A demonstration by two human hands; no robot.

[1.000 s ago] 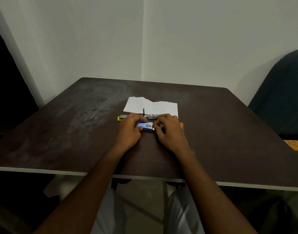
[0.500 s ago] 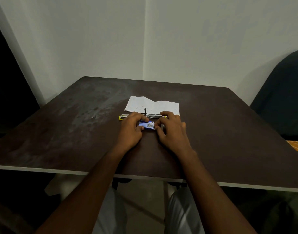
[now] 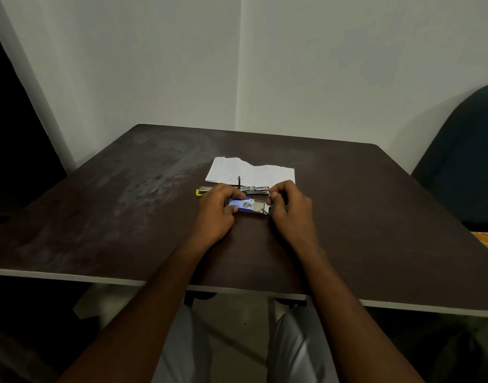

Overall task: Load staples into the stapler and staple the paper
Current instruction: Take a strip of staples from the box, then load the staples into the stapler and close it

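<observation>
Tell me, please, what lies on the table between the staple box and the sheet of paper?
The stapler, opened out flat, lies across that stretch, behind the staple box and before the paper; the head view shows it.

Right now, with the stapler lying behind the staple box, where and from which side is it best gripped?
Probably the yellow-tipped left end of the stapler, pinched across its narrow width from above: it lies flat and long, that end pokes clear of the left hand, while the staple box crowds its near side.
</observation>
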